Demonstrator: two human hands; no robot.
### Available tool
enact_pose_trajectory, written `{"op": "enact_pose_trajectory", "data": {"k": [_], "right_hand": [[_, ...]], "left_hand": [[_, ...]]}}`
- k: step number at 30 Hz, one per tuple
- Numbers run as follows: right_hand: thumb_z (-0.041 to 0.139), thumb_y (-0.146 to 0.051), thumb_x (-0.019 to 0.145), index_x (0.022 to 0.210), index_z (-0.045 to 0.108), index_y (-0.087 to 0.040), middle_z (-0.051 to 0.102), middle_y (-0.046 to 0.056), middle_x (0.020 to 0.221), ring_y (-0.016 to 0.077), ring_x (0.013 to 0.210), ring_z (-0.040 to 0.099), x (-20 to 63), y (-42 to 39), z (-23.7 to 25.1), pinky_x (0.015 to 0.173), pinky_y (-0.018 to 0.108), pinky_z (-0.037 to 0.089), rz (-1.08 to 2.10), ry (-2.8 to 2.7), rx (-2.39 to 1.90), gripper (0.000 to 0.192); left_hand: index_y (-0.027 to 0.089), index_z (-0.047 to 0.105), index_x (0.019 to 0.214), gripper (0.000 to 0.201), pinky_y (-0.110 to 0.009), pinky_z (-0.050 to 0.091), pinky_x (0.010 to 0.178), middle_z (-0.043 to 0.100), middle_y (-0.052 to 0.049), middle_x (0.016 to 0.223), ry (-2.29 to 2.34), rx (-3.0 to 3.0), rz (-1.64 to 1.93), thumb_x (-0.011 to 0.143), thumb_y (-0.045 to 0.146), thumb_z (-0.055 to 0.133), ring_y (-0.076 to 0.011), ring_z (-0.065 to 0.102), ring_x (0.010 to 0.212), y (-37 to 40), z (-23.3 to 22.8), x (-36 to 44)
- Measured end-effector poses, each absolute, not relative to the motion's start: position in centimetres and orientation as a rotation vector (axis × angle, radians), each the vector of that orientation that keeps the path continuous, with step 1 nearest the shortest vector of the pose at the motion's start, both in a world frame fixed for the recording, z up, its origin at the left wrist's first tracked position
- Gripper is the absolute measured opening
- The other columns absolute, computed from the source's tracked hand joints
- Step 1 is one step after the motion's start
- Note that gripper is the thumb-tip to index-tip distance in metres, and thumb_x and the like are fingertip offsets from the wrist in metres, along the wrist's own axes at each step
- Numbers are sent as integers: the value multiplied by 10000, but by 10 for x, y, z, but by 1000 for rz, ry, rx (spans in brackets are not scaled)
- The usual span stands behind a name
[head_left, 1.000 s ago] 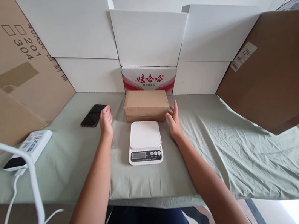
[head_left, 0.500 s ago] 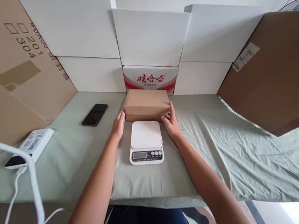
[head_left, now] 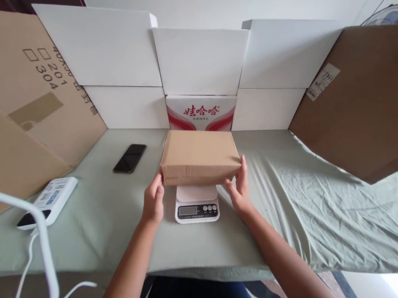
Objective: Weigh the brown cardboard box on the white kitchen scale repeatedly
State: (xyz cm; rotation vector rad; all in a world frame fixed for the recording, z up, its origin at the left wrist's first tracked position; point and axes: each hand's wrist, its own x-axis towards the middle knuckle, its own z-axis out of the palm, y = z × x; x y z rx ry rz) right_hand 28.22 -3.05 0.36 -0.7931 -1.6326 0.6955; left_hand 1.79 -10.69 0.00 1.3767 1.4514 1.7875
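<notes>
A closed brown cardboard box (head_left: 199, 157) is held between both my hands above the white kitchen scale (head_left: 197, 205). My left hand (head_left: 154, 201) presses the box's left end and my right hand (head_left: 240, 191) presses its right end. The box hides most of the scale's weighing plate; the scale's display and buttons show below the box's front edge. Whether the box rests on the plate or hovers just over it cannot be told.
A black phone (head_left: 130, 158) lies left of the box on the green cloth (head_left: 290, 195). A white power strip (head_left: 49, 195) with a white cable sits at the front left. White boxes (head_left: 199, 57) and a red-printed box (head_left: 199, 111) stand behind; big brown cartons (head_left: 380, 93) flank both sides.
Both hands closed on the ends of the brown box, lifted it from behind the scale and brought it toward me over the scale's plate.
</notes>
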Motion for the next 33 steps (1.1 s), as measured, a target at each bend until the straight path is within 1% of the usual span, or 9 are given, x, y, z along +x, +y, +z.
{"op": "enact_pose_trajectory", "data": {"k": [3, 5, 12, 15, 21, 27, 33], "right_hand": [[536, -582, 963, 1636, 128, -380, 356, 100, 1562, 334, 1489, 359, 289, -48, 0, 1194, 547, 403, 700, -1673, -807, 812], [532, -578, 967, 1635, 144, -368, 372, 109, 1530, 332, 1473, 369, 290, -54, 0, 1187, 538, 409, 692, -1705, -807, 800], [520, -556, 978, 1634, 140, -347, 374, 121, 1470, 318, 1402, 408, 287, -54, 2, 1154, 540, 426, 664, -1731, -806, 787], [516, -555, 979, 1635, 132, -337, 370, 125, 1472, 317, 1396, 411, 287, -53, 3, 1149, 532, 429, 653, -1736, -822, 791], [545, -530, 969, 1631, 137, -355, 374, 125, 1496, 316, 1389, 429, 287, -51, 2, 1125, 517, 456, 618, -1744, -834, 798], [574, -531, 959, 1628, 102, -392, 403, 129, 1502, 325, 1409, 438, 287, -49, 1, 1101, 519, 477, 617, -1666, -824, 831], [591, -553, 948, 1627, 127, -387, 387, 130, 1555, 337, 1433, 430, 287, -48, 1, 1118, 528, 467, 673, -1668, -820, 839]], "left_hand": [[159, 576, 1456, 815, -459, 419, 1159, 634, -185, 1421, 1361, 1369, 1770, 899, 742, 459, -358, 507, 1421, -133, -10, 21], [162, 564, 1469, 798, -458, 409, 1171, 625, -181, 1436, 1334, 1339, 1780, 909, 722, 467, -352, 511, 1418, -140, -15, 22], [151, 542, 1488, 851, -474, 397, 1179, 597, -195, 1466, 1332, 1204, 1826, 878, 743, 502, -356, 505, 1422, -138, -16, 22], [137, 517, 1506, 866, -472, 397, 1177, 601, -202, 1460, 1324, 1176, 1835, 876, 732, 518, -353, 518, 1411, -137, -17, 22], [154, 522, 1506, 867, -464, 394, 1180, 598, -192, 1466, 1317, 1166, 1836, 868, 741, 528, -351, 501, 1426, -138, -16, 23], [162, 534, 1496, 862, -465, 387, 1187, 568, -199, 1496, 1347, 1093, 1867, 869, 753, 507, -349, 471, 1451, -136, -14, 25], [157, 516, 1509, 854, -447, 388, 1188, 562, -195, 1505, 1371, 1113, 1828, 890, 744, 480, -335, 479, 1447, -135, -15, 24]]}}
